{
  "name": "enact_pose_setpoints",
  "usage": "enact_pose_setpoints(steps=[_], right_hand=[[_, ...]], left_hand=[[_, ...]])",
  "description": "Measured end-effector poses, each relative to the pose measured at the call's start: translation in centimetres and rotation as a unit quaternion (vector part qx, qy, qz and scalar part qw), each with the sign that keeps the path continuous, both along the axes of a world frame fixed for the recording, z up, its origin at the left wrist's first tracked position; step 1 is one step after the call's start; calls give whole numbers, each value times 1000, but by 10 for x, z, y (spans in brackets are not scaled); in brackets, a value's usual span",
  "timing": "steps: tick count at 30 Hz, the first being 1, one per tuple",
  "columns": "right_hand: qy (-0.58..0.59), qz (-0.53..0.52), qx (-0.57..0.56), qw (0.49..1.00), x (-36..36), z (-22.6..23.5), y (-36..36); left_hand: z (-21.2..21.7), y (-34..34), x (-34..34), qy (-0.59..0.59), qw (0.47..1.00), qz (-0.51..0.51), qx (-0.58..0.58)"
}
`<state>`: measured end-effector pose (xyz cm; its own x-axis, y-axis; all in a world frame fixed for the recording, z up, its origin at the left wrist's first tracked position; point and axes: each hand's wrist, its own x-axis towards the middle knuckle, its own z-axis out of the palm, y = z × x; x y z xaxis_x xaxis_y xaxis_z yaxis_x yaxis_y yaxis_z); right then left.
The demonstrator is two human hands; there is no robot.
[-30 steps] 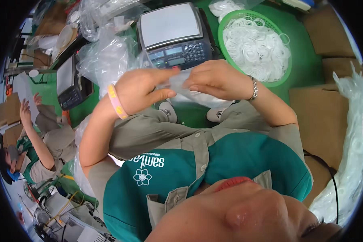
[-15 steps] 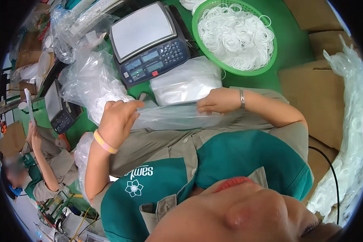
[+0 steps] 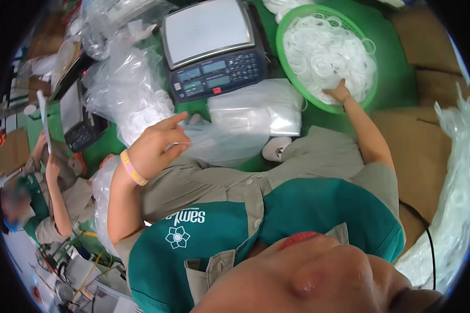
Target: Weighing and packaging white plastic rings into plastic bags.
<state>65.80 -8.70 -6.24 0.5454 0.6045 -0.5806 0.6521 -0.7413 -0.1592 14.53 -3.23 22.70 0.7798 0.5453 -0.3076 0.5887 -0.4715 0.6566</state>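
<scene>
Right hand [image 3: 340, 93] has left the clear plastic bag [image 3: 219, 141] — now in the green basket [image 3: 284, 36], fingers spread on white rings [image 3: 323, 52] | left hand [image 3: 157, 146] pinches the bag's edge over the lap | weighing scale [image 3: 211, 47] behind

We see a green floor [image 3: 396, 78] carrying a scale [image 3: 214, 47], a green basket [image 3: 326, 55], plastic bags [image 3: 258, 112] and cardboard [image 3: 428, 151].

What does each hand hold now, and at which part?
The left hand pinches the clear plastic bag at its edge. The right hand rests among the white rings in the green basket; a grasp cannot be told.
</scene>
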Motion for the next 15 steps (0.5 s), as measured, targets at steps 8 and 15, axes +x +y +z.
enact_pose_setpoints(steps=[8,15], right_hand=[[234,-131,180,946,11,-41,5],[-37,-17,140,989,-28,-14,37]], left_hand=[[-11,9,-2,20,997,-42,-61],[-8,8,-2,-2,980,46,-193]])
